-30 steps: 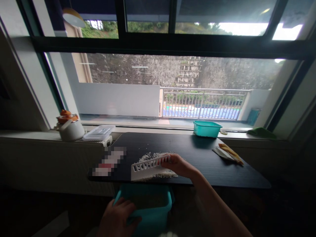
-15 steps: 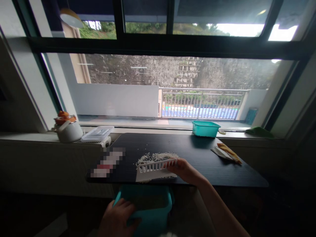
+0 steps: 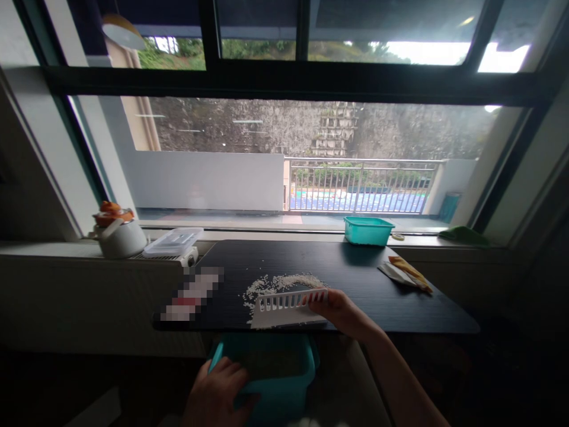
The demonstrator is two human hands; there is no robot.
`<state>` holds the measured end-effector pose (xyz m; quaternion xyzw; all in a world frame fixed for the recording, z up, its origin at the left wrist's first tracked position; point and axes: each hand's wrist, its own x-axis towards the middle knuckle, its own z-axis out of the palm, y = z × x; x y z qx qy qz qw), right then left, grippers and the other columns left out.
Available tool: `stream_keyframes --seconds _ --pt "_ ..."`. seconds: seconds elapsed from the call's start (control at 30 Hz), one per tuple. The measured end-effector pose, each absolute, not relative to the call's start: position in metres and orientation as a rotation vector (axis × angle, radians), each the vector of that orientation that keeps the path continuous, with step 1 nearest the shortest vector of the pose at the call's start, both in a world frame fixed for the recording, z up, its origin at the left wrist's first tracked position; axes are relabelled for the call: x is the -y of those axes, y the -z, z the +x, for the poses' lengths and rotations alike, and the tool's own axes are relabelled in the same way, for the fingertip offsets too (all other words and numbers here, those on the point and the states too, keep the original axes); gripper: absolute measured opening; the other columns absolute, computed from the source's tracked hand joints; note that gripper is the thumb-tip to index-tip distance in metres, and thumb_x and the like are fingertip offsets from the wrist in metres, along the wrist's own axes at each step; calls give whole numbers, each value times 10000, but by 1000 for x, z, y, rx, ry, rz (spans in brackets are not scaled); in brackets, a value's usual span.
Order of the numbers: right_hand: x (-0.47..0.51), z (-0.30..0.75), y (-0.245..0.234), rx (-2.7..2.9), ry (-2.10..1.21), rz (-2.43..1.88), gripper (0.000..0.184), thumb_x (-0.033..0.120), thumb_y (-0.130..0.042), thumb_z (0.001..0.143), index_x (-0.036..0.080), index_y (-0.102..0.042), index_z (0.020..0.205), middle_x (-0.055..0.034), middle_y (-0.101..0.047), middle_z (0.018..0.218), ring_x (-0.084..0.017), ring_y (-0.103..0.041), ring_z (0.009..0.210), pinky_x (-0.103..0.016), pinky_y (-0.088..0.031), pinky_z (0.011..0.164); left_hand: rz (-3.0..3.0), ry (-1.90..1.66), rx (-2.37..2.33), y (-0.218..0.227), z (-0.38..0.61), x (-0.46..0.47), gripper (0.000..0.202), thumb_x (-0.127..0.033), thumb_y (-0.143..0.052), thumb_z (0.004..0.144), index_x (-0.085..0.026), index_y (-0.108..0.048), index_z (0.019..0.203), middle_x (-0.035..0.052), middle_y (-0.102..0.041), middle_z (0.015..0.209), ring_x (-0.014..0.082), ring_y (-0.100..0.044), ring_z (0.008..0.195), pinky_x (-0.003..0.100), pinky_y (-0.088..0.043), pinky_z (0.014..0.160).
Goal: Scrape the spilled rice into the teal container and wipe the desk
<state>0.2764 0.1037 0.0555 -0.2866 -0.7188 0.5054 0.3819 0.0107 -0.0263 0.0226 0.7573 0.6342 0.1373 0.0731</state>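
My right hand (image 3: 340,311) grips a white slotted plastic piece (image 3: 284,308) standing on edge at the near edge of the black table (image 3: 400,302). White grains (image 3: 278,283) lie scattered on the table just behind it. My left hand (image 3: 217,394) holds the near rim of a teal bin (image 3: 284,379) below the table's edge, under the white piece.
A second teal bin (image 3: 368,230) stands at the table's far edge by the window. A wrapper (image 3: 406,271) lies at the right. On the sill at left are a white kettle (image 3: 118,232) and a clear lidded box (image 3: 173,242). A blurred patch (image 3: 191,293) covers something at the table's left.
My right hand has slid the white slotted piece to the right and closer to the table's near edge. My left hand and the teal bin stay in place below.
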Motion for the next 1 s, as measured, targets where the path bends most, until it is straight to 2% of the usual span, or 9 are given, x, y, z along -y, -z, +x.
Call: stream_keyframes --seconds 0.17,0.4,0.8,1.0 --pt "-101 276 -62 1792 -1290 -761 310 448 -651 848 183 -712 995 -45 -704 962 -219 -636 899 -361 -515 810 2292 -431 -1832 -21 16 22 40 -257 -631 765 -238 -657 741 -7 -710 861 248 -614 940 422 -374 873" --pt "-97 281 -58 1765 -1321 -790 343 496 -669 818 183 -718 949 -29 -697 873 -186 -618 804 -328 -502 746 2343 -544 -1767 -12 18 22 17 -248 -648 750 -246 -663 741 8 -703 835 245 -606 907 397 -377 861" --pt "-97 276 -61 1713 -1291 -788 360 509 -651 831 182 -709 971 -47 -705 916 -208 -638 849 -370 -529 787 2314 -504 -1791 -14 21 24 36 -243 -641 742 -257 -670 757 -6 -700 839 233 -601 919 375 -380 871" --pt "-89 278 -60 1785 -1331 -794 341 493 -647 840 189 -705 983 -42 -690 910 -203 -629 835 -356 -514 767 2320 -571 -1747 -13 20 24 37 -252 -642 746 -259 -677 754 9 -699 830 245 -601 914 395 -389 903"
